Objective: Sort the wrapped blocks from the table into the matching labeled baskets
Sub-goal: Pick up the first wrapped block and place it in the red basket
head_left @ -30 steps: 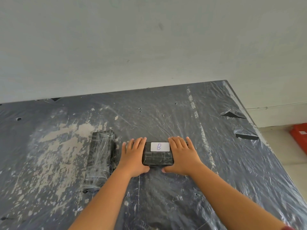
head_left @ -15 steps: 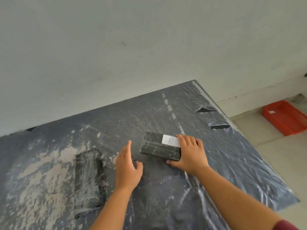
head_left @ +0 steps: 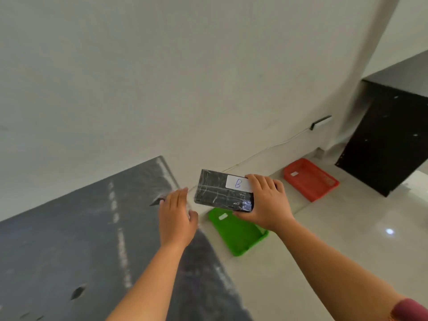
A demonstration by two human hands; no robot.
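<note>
Block (head_left: pixel 222 193) seemingly above near basket (head_left: pixel 240 235), beside table (head_left: pixel 69 239).

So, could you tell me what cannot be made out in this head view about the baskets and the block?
- Green basket: its white label is too small and blurred to read; its near-left corner is hidden behind the block held in the right hand.
- Red basket: label too small to read.
- Block: underside and right end hidden by the right hand.
- Table: cut off by the left and bottom edges; motion-blurred.
</note>
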